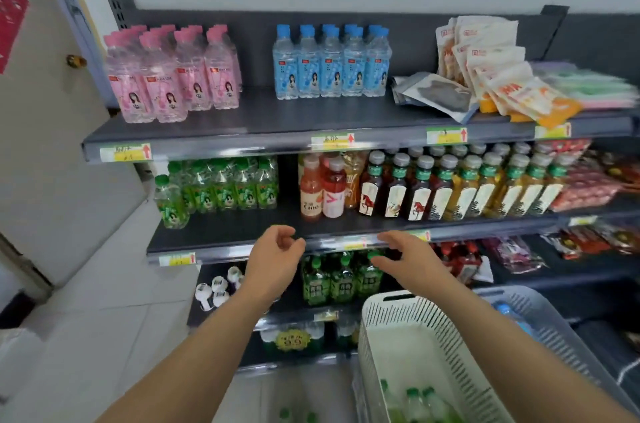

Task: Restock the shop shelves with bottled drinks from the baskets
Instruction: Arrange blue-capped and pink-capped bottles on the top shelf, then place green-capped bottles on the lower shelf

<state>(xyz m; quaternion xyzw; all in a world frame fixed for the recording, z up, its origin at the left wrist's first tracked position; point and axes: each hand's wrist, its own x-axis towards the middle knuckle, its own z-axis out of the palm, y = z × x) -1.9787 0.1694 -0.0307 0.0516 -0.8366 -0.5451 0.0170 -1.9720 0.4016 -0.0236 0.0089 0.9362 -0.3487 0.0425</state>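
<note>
Both hands are raised in front of the dark middle shelf, holding nothing. The left hand has its fingers loosely curled inward. The right hand has its fingers slack and a little apart, the fingertips at the shelf's front rail, though whether they touch it I cannot tell.

Just beyond the left fingers is a bare stretch of shelf. Further left of them stand green bottles. Beyond the gap between the hands are orange and red bottles, and beyond the right fingers a long row of tea bottles.

Below both hands, on the next shelf down, more green bottles stand. High above the fingers, the top shelf carries pink bottles, blue bottles and snack packets.

Under the right forearm sits a white basket with green-capped bottles in its bottom. A grey basket is to its right, holding a blue-capped bottle.

Far left of the left hand are a pale door with a brass knob, a white wall, and a white tiled floor.
</note>
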